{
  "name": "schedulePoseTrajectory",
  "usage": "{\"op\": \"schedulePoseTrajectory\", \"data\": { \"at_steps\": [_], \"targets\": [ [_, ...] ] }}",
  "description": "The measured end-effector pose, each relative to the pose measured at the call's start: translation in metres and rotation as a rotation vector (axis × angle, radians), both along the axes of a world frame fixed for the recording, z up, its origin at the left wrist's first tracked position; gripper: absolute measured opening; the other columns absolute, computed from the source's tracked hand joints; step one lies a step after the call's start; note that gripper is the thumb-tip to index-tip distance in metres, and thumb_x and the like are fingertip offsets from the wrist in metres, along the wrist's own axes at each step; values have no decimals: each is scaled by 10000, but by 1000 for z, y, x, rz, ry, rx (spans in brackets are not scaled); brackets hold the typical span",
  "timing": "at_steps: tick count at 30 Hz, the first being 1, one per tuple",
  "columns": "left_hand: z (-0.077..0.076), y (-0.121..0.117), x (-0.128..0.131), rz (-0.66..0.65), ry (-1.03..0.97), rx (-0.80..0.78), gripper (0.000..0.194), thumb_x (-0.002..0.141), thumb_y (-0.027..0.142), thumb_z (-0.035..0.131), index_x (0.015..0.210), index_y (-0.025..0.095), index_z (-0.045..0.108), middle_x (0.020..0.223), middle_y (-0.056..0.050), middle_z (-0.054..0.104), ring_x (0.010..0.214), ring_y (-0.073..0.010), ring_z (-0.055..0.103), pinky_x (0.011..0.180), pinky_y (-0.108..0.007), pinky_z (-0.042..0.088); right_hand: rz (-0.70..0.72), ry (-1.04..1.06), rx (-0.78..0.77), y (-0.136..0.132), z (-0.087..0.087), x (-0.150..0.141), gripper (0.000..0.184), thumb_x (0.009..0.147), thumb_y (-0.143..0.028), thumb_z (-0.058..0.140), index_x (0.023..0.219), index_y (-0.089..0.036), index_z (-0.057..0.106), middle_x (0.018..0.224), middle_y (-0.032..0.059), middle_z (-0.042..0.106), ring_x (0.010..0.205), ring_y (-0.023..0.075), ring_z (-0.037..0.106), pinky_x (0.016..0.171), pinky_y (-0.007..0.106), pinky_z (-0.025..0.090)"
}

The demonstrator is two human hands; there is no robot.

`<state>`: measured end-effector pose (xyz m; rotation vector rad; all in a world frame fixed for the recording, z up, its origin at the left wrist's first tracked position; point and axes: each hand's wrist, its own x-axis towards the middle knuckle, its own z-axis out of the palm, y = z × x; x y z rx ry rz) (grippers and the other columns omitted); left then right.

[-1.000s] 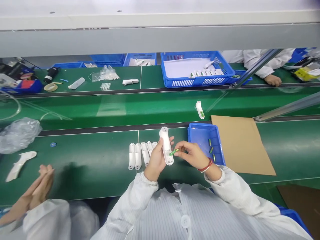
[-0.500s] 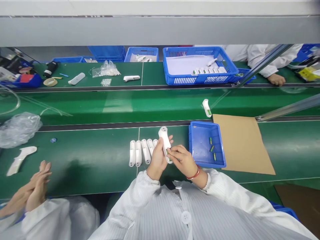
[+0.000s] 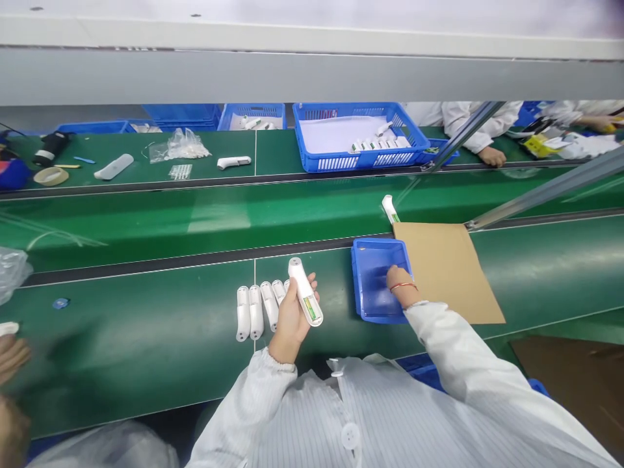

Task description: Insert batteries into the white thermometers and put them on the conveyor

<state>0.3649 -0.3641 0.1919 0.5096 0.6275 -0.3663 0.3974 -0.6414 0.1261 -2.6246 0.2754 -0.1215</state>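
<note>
My left hand point(image 3: 292, 318) is closed around a white handheld infrared thermometer point(image 3: 305, 289), held with its open battery slot facing up. A green battery point(image 3: 311, 307) lies in that slot. My right hand point(image 3: 400, 286) is down inside a small blue bin point(image 3: 358, 279), near its right wall. Its fingers look curled together, and what they hold, if anything, is hidden. No loose batteries show in the bin from here. Left of my left hand, several white thermometers point(image 3: 256, 312) lie in a row on the green bench.
A cardboard sheet point(image 3: 448, 273) lies right of the bin. Behind it, a white thermometer point(image 3: 389, 209) rests on the green belt point(image 3: 292, 208). A large blue basket point(image 3: 361, 159) stands across the belt. A slanted metal post point(image 3: 536, 192) rises at right. Another person's hand point(image 3: 12, 357) is at far left.
My right hand has left the thermometer and moved right into the blue bin. My left hand still holds the thermometer. The view has shifted; the neighbour's hands have moved and now hold something white.
</note>
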Motion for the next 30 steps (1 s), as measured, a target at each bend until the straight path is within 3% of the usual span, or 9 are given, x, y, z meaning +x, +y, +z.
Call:
{"op": "schedulePoseTrajectory", "data": {
  "at_steps": [2,4,8,10,13,16,19,23,30],
  "targets": [
    [0,-2,-2,-34,0,-27,323,859,379,512,1038,126,604,956,-84,613,722,-99,568,629,-206,511,-88,61,-46,-10,-15,3,230,899,-221,427,802,-110,603,597,57,600,555,139,578,620,315,472],
    [3,-3,-4,-65,-24,-40,351,852,397,518,1024,108,616,925,-87,612,701,-96,566,634,-204,511,-149,106,-79,-7,-25,2,239,900,-186,397,805,-109,603,632,84,613,593,151,595,626,312,468],
    [9,-3,-9,-49,-76,18,328,865,382,495,1039,131,613,1036,-97,612,776,-124,583,647,-228,511,-103,128,-56,15,-24,-4,210,839,-115,424,840,-81,631,744,176,649,743,225,635,700,350,472],
    [11,-3,-10,-9,-99,76,311,869,371,488,1059,150,599,1104,-98,601,835,-142,581,654,-239,506,-13,117,-9,33,-9,-10,192,813,-137,481,896,-95,649,834,157,673,802,225,639,749,352,489],
    [9,-5,-11,57,-122,135,304,858,372,510,1081,176,578,1112,-87,601,870,-151,578,681,-249,496,211,47,134,69,32,-27,209,813,-237,538,968,-202,673,958,67,685,857,176,638,765,295,519],
    [6,-9,-11,111,-111,159,285,852,366,524,1071,192,578,1121,-68,589,895,-140,575,719,-242,482,475,-113,373,104,73,-46,243,838,-258,525,1036,-241,666,933,44,690,795,152,647,705,290,544],
    [7,-11,-10,121,-91,158,295,851,380,521,1062,184,581,1097,-65,586,840,-120,574,718,-232,472,586,-170,415,124,93,-58,240,849,-219,518,1027,-262,673,895,30,698,754,132,651,682,268,553],
    [10,-11,-12,98,-71,138,330,854,419,495,1063,174,565,933,-56,596,669,-102,549,639,-237,461,674,-171,376,131,88,-64,241,871,-228,505,1047,-261,667,862,31,688,733,131,648,671,264,561],
    [9,-8,-15,63,-114,98,370,834,475,503,1035,172,573,829,-31,560,625,-106,544,557,-229,448,743,-347,322,133,74,-63,228,894,-278,466,989,-217,663,812,57,675,734,154,626,657,293,552]
  ]
}}
